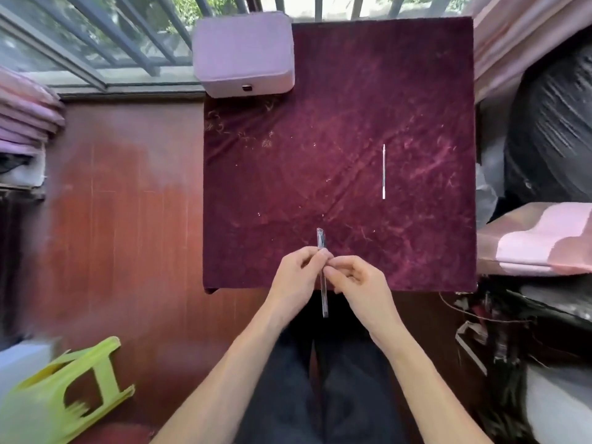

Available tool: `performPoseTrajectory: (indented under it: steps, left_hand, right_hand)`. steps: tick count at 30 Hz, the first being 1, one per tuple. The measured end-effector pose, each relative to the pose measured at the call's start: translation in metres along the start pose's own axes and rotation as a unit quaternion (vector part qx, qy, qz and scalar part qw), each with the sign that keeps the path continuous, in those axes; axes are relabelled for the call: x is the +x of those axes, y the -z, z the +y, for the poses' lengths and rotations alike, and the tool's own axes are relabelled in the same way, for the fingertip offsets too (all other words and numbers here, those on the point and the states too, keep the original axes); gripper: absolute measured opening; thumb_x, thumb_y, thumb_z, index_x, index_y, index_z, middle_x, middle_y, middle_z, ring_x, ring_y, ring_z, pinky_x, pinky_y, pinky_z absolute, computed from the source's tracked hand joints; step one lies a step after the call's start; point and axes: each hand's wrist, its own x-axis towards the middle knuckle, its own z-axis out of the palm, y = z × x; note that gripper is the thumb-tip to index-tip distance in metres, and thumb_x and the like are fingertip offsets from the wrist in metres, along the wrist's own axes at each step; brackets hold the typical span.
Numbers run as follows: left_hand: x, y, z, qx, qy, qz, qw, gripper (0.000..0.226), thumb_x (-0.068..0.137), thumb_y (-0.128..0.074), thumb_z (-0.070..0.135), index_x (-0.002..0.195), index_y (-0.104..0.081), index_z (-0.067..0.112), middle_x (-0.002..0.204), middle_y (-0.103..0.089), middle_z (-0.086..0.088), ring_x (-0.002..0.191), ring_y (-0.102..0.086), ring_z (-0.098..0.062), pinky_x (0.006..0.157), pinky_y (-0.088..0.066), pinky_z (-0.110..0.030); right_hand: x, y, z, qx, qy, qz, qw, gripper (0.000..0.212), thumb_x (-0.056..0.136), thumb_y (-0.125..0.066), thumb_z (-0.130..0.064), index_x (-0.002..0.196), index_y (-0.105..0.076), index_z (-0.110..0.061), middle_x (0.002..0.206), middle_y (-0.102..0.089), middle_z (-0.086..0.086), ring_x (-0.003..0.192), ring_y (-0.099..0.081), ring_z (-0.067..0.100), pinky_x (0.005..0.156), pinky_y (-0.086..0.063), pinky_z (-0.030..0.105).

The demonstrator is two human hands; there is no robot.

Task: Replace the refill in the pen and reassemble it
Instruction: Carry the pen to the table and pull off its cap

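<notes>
Dark trousers fill the bottom of the view, and two bare forearms reach forward over them. The left hand and the right hand meet at the near edge of a maroon cloth. The cloth is a velvety square with a rubbed, streaked nap and flecks of pale lint.

Both hands pinch the pen between thumb and curled fingers, the left just above the right. It is a slim, clear plastic tube lying almost straight away from the person. Its clipped far end pokes out over the cloth, and its near end hangs above the lap.

A thin white refill lies flat on the cloth, well apart from the hands, to the right and farther off. It runs parallel to the pen, and a broad stretch of cloth lies between them.

A lilac box with rounded corners sits at the cloth's far left corner, overhanging the edge. Left of the cloth is reddish wooden floor, and a lime-green plastic stool lies tipped over at the lower left. Bundled pink and black goods crowd the cloth's right edge.
</notes>
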Motion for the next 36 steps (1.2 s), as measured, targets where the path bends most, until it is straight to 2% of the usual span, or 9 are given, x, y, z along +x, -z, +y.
performPoseTrajectory:
  steps: [3,7,12,16,22,26,28,32,36]
  left_hand:
    - [0.023,-0.008,-0.02,-0.019,0.001,0.011,1.0,0.02,0.097,-0.058,0.033,0.09,-0.075,0.026,0.083,-0.077,0.005,0.076,-0.076,-0.015,0.065,-0.054,-0.015]
    - [0.048,-0.016,-0.044,-0.02,-0.021,0.014,0.999,0.019,0.099,-0.057,0.034,0.099,-0.074,0.024,0.08,-0.074,0.006,0.068,-0.069,-0.006,0.067,-0.055,-0.018]
    - [0.069,-0.022,-0.062,-0.02,-0.058,0.017,0.998,0.02,0.103,-0.056,0.023,0.11,-0.075,0.024,0.078,-0.071,0.013,0.068,-0.062,0.004,0.067,-0.05,-0.013]
    - [0.083,-0.023,-0.075,-0.018,-0.078,0.027,0.996,0.02,0.103,-0.056,0.02,0.114,-0.073,0.02,0.08,-0.07,0.013,0.073,-0.063,0.003,0.071,-0.053,-0.015]
    - [0.102,-0.022,-0.081,-0.042,-0.081,0.045,0.995,0.022,0.105,-0.053,0.027,0.11,-0.072,0.019,0.079,-0.068,0.006,0.068,-0.062,-0.004,0.065,-0.053,-0.02]
    - [0.111,-0.021,-0.077,-0.037,-0.095,0.056,0.993,0.034,0.108,-0.045,0.03,0.092,-0.069,0.011,0.062,-0.057,0.008,0.054,-0.048,-0.004,0.053,-0.042,-0.019]
    - [0.113,-0.021,-0.074,-0.024,-0.111,0.062,0.992,0.04,0.109,-0.043,0.028,0.084,-0.064,0.006,0.058,-0.052,0.01,0.052,-0.044,-0.001,0.055,-0.04,-0.017]
    - [0.117,-0.027,-0.071,-0.026,-0.115,0.078,0.99,0.033,0.11,-0.04,0.027,0.087,-0.061,0.017,0.063,-0.048,0.014,0.054,-0.044,-0.002,0.056,-0.037,-0.019]
    - [0.117,-0.032,-0.071,0.011,-0.134,0.14,0.981,0.031,0.11,-0.041,0.028,0.084,-0.058,0.024,0.065,-0.048,0.018,0.061,-0.047,-0.003,0.059,-0.04,-0.019]
  right_hand:
    - [0.029,0.01,0.02,-0.001,0.019,0.02,1.0,0.009,0.098,-0.077,-0.021,0.103,-0.078,-0.028,0.093,-0.082,-0.011,0.074,-0.072,-0.005,0.066,-0.054,0.011]
    - [0.067,0.015,0.035,-0.002,0.06,0.027,0.998,0.014,0.101,-0.072,-0.021,0.104,-0.08,-0.033,0.089,-0.08,-0.018,0.069,-0.065,-0.009,0.065,-0.052,0.01]
    - [0.107,0.014,0.048,-0.001,0.106,0.013,0.994,0.014,0.103,-0.07,-0.019,0.11,-0.081,-0.024,0.078,-0.076,-0.023,0.068,-0.066,-0.009,0.066,-0.05,0.007]
    - [0.131,0.011,0.061,-0.003,0.129,0.006,0.992,0.013,0.101,-0.072,-0.018,0.11,-0.082,-0.016,0.08,-0.077,-0.021,0.066,-0.065,-0.009,0.066,-0.049,0.006]
    - [0.155,0.01,0.067,-0.002,0.144,-0.009,0.99,0.012,0.101,-0.074,-0.021,0.105,-0.083,-0.015,0.072,-0.073,-0.025,0.063,-0.065,-0.01,0.064,-0.048,0.005]
    - [0.16,0.008,0.063,0.014,0.144,-0.018,0.989,0.012,0.1,-0.075,-0.022,0.103,-0.084,-0.015,0.084,-0.08,-0.013,0.068,-0.067,-0.008,0.063,-0.049,0.007]
    - [0.161,0.007,0.063,0.022,0.141,-0.014,0.99,0.012,0.1,-0.075,-0.022,0.103,-0.084,-0.015,0.083,-0.081,-0.012,0.069,-0.068,-0.007,0.064,-0.049,0.007]
    - [0.162,0.001,0.065,0.04,0.137,0.002,0.99,0.01,0.099,-0.076,-0.021,0.102,-0.084,-0.015,0.079,-0.078,-0.017,0.067,-0.068,-0.007,0.062,-0.049,0.007]
    - [0.164,-0.008,0.066,0.058,0.14,0.019,0.988,0.01,0.1,-0.076,-0.018,0.1,-0.083,-0.013,0.081,-0.079,-0.016,0.067,-0.068,-0.007,0.061,-0.049,0.007]
